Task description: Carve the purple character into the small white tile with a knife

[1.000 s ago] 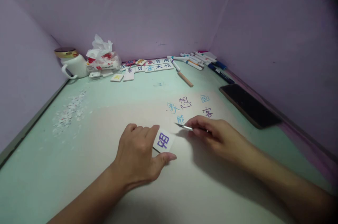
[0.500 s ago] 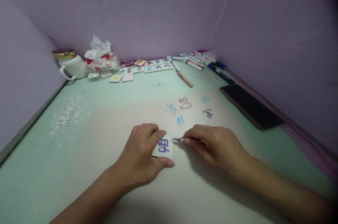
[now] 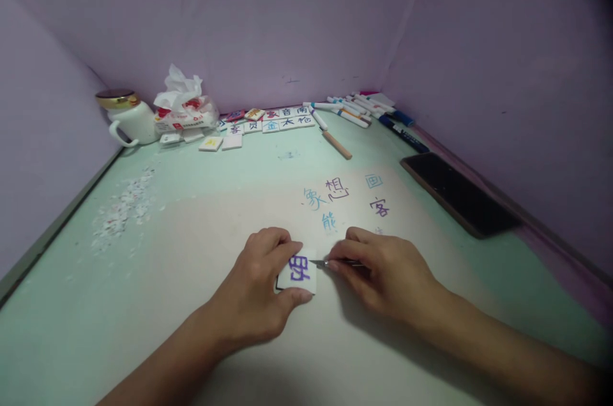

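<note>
A small white square tile [image 3: 306, 281] with a purple Chinese character lies on the table in front of me. My left hand [image 3: 265, 285] grips it, fingers at the far edge and thumb at the near edge. My right hand [image 3: 378, 269] holds a craft knife [image 3: 320, 263] in a pinch, its blade pointing left. The blade tip is at the right side of the purple character; whether it touches the surface I cannot tell. Most of the knife's handle is hidden by my right fingers, and the tile's left part by my left hand.
Lettered tiles [image 3: 271, 126] line the back wall beside a tissue pack [image 3: 186, 113] and a white mug [image 3: 134, 124]. Markers [image 3: 352, 115] and a wooden stick [image 3: 336, 145] lie back right, a phone [image 3: 460, 195] at right. White shavings [image 3: 127, 208] are scattered left. Characters [image 3: 335, 187] are written on the table.
The blade tip has moved slightly down and left, from the tile's right edge area to the purple character. The tile is turned a little in my left hand.
</note>
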